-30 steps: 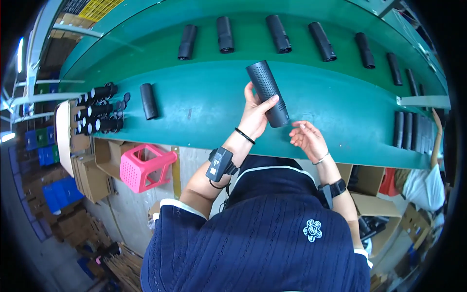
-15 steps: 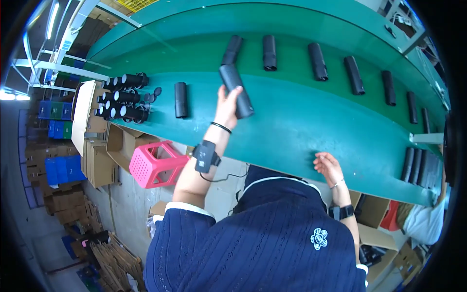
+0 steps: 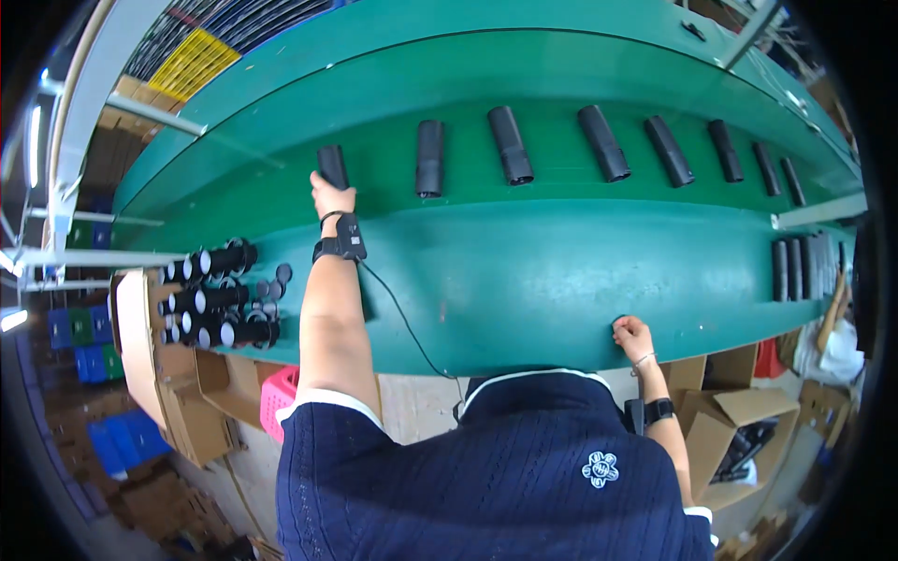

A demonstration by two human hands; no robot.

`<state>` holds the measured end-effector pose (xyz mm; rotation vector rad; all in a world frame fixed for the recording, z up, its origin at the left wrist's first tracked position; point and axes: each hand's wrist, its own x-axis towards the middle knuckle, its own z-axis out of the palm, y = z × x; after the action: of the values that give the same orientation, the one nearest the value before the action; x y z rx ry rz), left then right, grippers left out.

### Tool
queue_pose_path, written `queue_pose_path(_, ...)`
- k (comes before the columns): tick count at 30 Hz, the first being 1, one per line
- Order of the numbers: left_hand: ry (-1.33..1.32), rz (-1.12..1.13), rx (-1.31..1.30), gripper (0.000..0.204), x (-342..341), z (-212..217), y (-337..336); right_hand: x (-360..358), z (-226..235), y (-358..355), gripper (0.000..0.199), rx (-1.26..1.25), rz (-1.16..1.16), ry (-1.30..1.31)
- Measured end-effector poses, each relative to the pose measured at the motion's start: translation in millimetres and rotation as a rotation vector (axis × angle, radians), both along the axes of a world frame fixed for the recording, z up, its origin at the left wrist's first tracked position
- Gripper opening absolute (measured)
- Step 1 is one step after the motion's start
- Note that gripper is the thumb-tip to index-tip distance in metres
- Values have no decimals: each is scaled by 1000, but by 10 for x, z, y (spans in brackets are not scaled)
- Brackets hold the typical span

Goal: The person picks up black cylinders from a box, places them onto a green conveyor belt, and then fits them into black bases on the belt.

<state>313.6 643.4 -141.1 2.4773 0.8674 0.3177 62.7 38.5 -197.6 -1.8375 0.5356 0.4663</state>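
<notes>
My left hand (image 3: 332, 196) reaches to the far left, fingers around the near end of a black cylindrical tube (image 3: 332, 165). This tube is at the left end of a spaced row on the darker green strip; the neighbouring black tube (image 3: 430, 159) lies to its right. My right hand (image 3: 633, 337) is at the near edge of the green table (image 3: 505, 280), its fingers curled together. A small dark spot shows at those fingertips; whether it is an object or a shadow is unclear. Part of a dark shape beside my left forearm is mostly hidden.
Stacked black tubes with pale ends (image 3: 220, 299) and small round black caps (image 3: 283, 273) are at the left. More tubes (image 3: 795, 268) stand side by side at the right. Open cartons (image 3: 739, 435) and a pink stool (image 3: 278, 402) are below the table edge.
My left hand has carried the tube away and leftward to the end of the row. My right hand's fingers have curled closer together. The view has shifted.
</notes>
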Motion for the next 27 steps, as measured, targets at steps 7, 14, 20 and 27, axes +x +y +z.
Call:
queue_pose_path(7, 184, -164, 159, 74, 273, 106, -271, -191, -2, 2, 10, -203, -50, -127)
queue_pose_path(14, 170, -111, 454, 74, 355, -182, -694, -27, 226, 60, 15, -353, -27, -37)
queue_pose_path(20, 6, -662, -1, 98, 223, -393, -1869, -51, 229, -47, 15, -372, -70, -33)
queue_pose_path(27, 204, -506, 128, 95, 481, -297, -2015, -109, 133, -128, 17, -300, -74, -49)
